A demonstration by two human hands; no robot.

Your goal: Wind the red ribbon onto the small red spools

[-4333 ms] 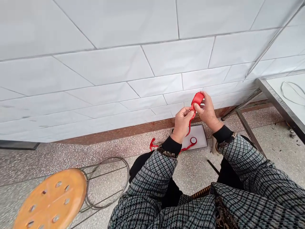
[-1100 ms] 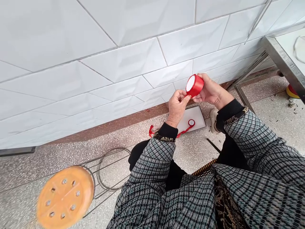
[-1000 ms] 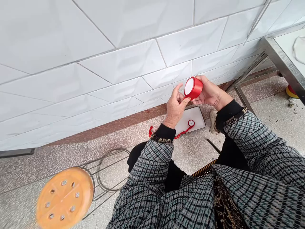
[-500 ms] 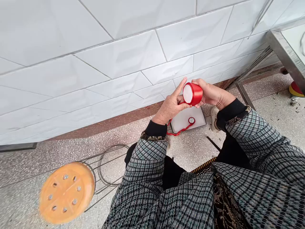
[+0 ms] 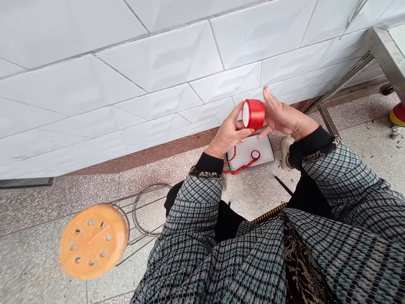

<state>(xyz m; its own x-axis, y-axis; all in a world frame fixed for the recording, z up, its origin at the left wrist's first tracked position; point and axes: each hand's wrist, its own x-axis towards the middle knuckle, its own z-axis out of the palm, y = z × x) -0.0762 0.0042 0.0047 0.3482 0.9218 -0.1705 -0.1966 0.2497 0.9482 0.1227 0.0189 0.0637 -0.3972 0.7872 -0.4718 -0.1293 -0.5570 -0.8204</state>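
Observation:
A thick roll of shiny red ribbon (image 5: 257,114) with a white end face is gripped between the thumb and fingers of my left hand (image 5: 228,133). My right hand (image 5: 281,114) is beside the roll on its right, thumb raised and fingers spread; whether a fingertip behind the roll touches it is hidden. Below the hands, a white flat box or board (image 5: 247,150) with a dark edge lies on the floor. On it rests a small red roll (image 5: 255,154) with a pale centre, from which a loose red ribbon strand (image 5: 236,171) trails left toward my left sleeve.
An orange round stool (image 5: 94,241) with metal legs lies on its side at the lower left. White wall tiles (image 5: 177,55) rise in front. A metal table frame (image 5: 384,59) stands at the right, with a red and yellow object (image 5: 398,115) beneath. A shoe (image 5: 286,152) is near the board.
My right hand has come off the red ribbon roll and opened, its thumb lifting up. The roll stays in my left hand, turned slightly. The whole view has shifted a little.

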